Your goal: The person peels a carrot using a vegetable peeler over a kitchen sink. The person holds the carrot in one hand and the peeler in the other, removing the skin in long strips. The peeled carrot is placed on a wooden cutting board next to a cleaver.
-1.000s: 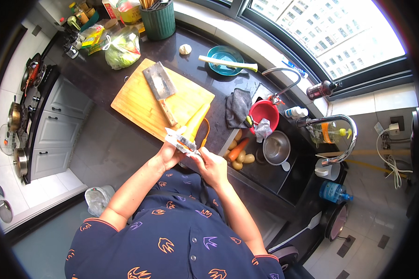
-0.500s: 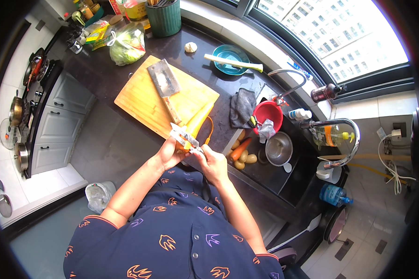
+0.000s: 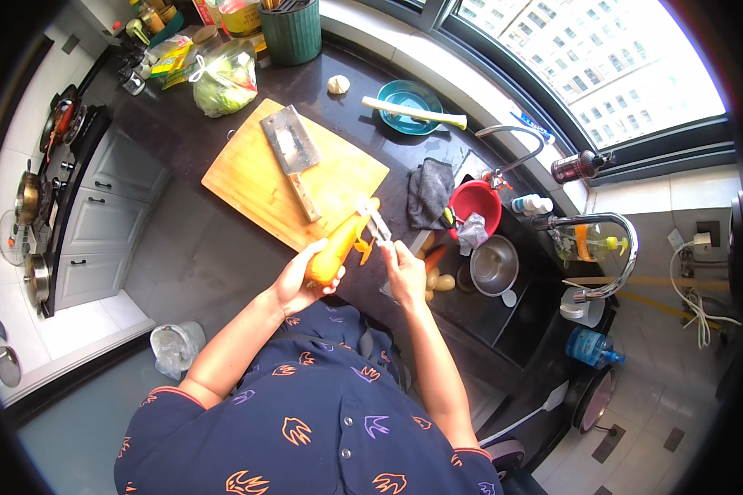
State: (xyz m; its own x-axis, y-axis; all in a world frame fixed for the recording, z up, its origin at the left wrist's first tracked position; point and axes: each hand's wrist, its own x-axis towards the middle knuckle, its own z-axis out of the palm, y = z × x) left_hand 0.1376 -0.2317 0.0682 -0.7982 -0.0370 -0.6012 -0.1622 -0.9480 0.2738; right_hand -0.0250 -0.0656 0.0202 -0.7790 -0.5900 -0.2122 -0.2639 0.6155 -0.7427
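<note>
left hand (image 3: 299, 279) grips carrot (image 3: 337, 247) | right hand (image 3: 403, 271) grips peeler (image 3: 377, 223), blade now farther up carrot than before | peeling under way, strip hanging

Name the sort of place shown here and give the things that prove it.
A home kitchen, most likely: a stove with pans, a sink under a tap, and a cutting board with a cleaver on the dark counter.
</note>
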